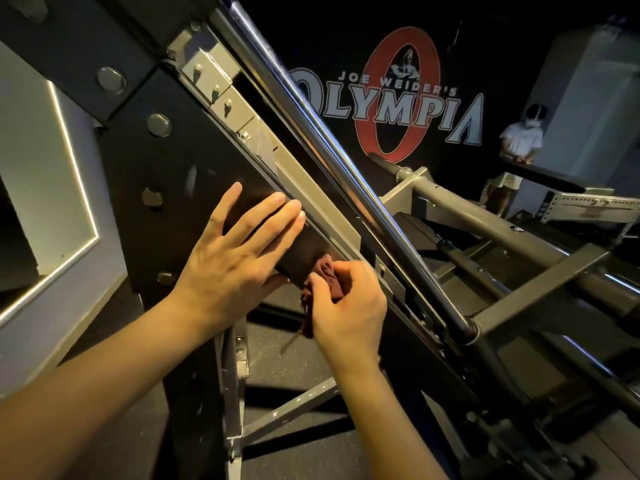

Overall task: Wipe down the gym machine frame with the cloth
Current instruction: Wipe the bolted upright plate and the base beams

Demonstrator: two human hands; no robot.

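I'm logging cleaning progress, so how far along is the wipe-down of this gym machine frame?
Done: nothing clearly; the black frame plate shows pale smudges near its bolts. In hand: the right hand pinches the bunched dark red cloth against the plate's lower edge, while the left hand rests flat on it. Left: probably the upper plate, chrome rod and grey bars.

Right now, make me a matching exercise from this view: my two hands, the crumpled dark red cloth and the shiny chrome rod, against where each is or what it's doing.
Column one
1. left hand
2. right hand
3. crumpled dark red cloth
4. shiny chrome rod

Column two
A. slants down along the right of the black bolted frame plate
B. lies flat on the plate, fingers straight
C. pinches the cloth
D. bunched against the plate's lower edge

Pairs: 1-B, 2-C, 3-D, 4-A
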